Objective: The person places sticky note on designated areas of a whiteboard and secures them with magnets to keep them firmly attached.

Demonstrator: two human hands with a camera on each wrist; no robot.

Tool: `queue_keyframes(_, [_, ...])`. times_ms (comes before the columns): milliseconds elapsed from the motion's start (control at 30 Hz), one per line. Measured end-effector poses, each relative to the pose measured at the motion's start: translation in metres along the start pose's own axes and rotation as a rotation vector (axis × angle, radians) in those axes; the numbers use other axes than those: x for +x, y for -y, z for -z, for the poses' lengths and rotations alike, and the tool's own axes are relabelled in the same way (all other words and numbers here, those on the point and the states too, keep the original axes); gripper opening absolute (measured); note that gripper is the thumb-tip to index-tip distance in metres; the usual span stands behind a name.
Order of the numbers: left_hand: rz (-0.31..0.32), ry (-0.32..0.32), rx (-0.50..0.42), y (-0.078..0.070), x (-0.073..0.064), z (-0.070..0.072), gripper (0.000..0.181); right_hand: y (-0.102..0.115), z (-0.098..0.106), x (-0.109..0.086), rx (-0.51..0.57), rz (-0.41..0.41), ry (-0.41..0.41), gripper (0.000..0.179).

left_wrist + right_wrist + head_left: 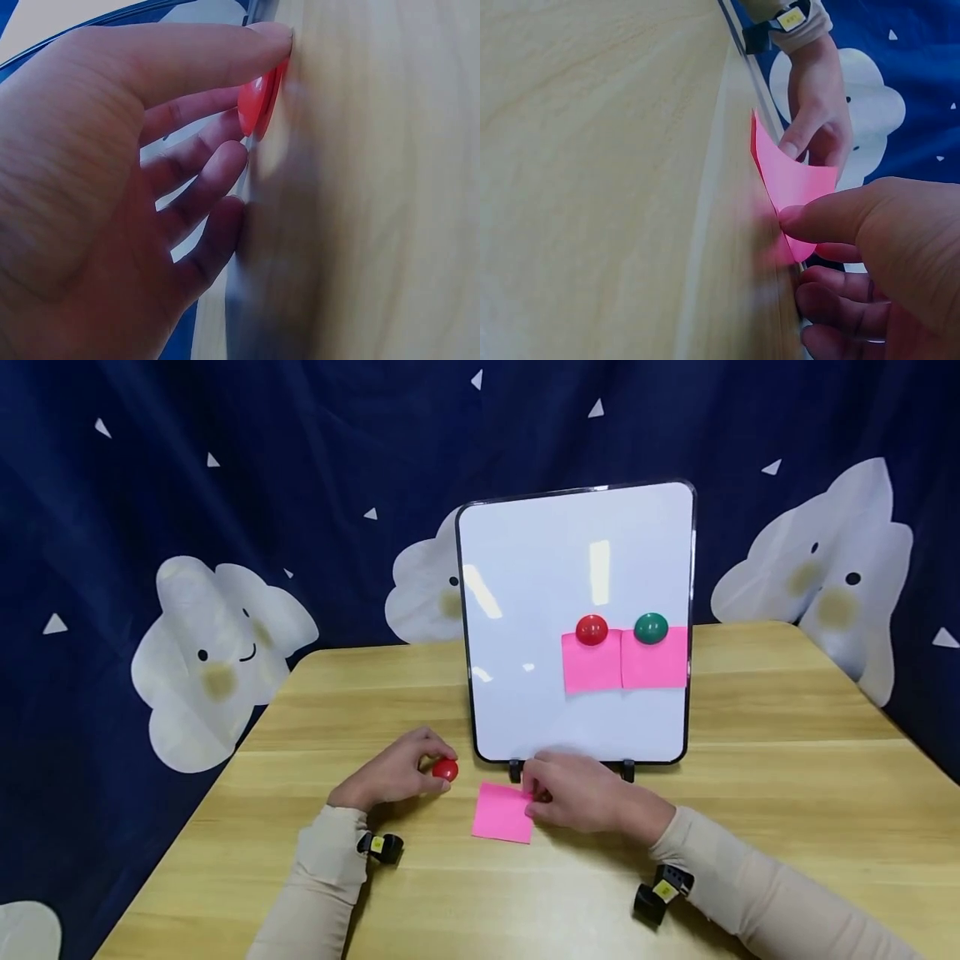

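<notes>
I have the worktop [787, 827] below me, with the whiteboard [532, 543] standing on it at about one o'clock. From the board's centre, my right hand [579, 791] is at six o'clock, thumb and finger pinching a pink note by its edge; my left hand [397, 768] is at eight, gripping a red magnet. That loose pink note [498, 814] lies at seven o'clock, curling in the right wrist view; two pinned notes [592, 672] sit side by side at four. Smallest are the magnets: the gripped red magnet [446, 770] at the loose note's ten o'clock, and a second red magnet [592, 630] and a green magnet [651, 628] at the pinned notes' twelve. I judge this step to be picking up note and magnet; the next move calls for a level lift, without creasing the paper.
</notes>
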State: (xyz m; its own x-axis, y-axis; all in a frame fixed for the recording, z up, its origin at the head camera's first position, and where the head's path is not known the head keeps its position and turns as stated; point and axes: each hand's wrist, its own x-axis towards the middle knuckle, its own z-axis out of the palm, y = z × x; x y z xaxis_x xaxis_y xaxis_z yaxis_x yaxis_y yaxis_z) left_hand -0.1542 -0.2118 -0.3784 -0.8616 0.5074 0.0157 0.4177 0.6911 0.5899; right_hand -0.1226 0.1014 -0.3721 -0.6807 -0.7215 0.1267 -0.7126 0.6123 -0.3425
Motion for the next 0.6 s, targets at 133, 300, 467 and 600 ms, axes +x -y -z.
queue_keyframes(133, [0.007, 0.001, -0.013, 0.0016, -0.0025, -0.0024, 0.033, -0.0011, -0.0025, 0.0012, 0.004, 0.018, 0.001, 0.017])
queue_keyframes(300, [0.028, 0.000, -0.014, 0.0032, -0.0059, -0.0049, 0.032, 0.0003, -0.0052, 0.0012, 0.024, 0.017, 0.006, 0.017])
queue_keyframes(467, [0.031, 0.007, -0.015, 0.0012, -0.0030, -0.0015, 0.033, 0.0023, -0.0019, -0.0002, 0.009, -0.005, 0.001, 0.018])
queue_keyframes(600, [0.025, 0.004, -0.018, 0.0008, -0.0010, 0.0002, 0.033, 0.0019, -0.0004, 0.0014, -0.005, 0.004, -0.014, 0.017])
